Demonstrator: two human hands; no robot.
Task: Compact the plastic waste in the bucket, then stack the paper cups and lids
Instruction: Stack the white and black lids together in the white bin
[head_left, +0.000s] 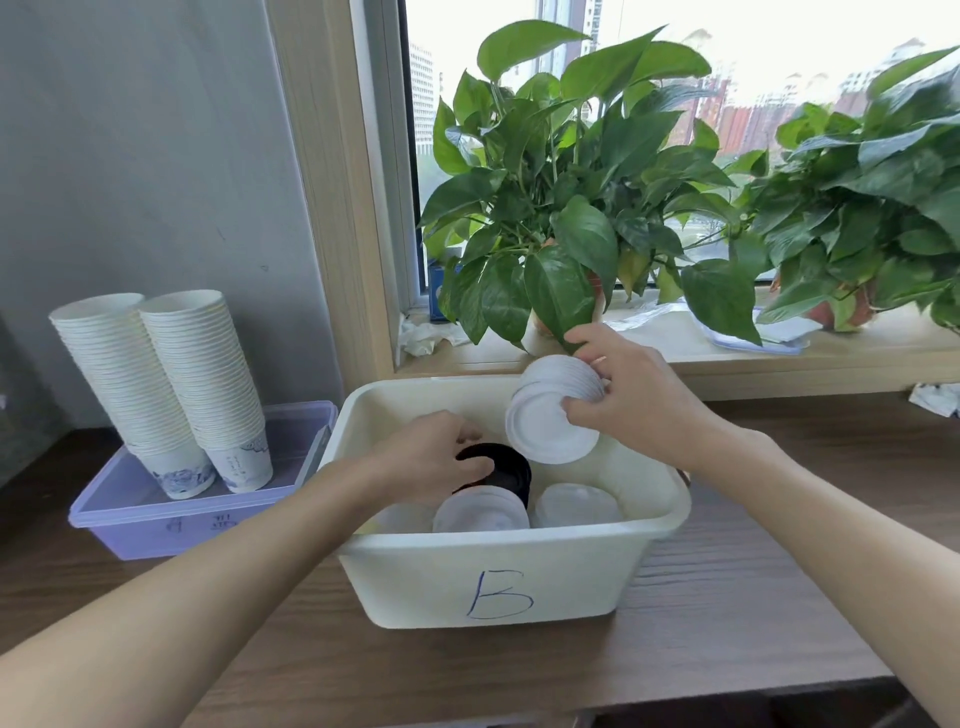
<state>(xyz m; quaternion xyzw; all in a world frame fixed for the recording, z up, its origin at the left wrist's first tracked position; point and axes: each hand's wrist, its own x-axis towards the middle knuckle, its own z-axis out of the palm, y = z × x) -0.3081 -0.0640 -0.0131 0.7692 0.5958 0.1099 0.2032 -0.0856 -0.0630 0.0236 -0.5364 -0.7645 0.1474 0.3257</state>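
Observation:
A cream bin marked "B" stands on the table in front of me. My right hand holds a tilted stack of white lids above the bin's far right corner. My left hand reaches into the bin and grips a stack of black lids. Two more stacks of white lids lie in the bin near its front wall. Two tall stacks of paper cups stand upside down to the left.
The cup stacks rest on a purple lidded box at the left. Potted plants fill the window sill behind the bin, their leaves hanging close to my right hand. Crumpled tissue lies at the far right.

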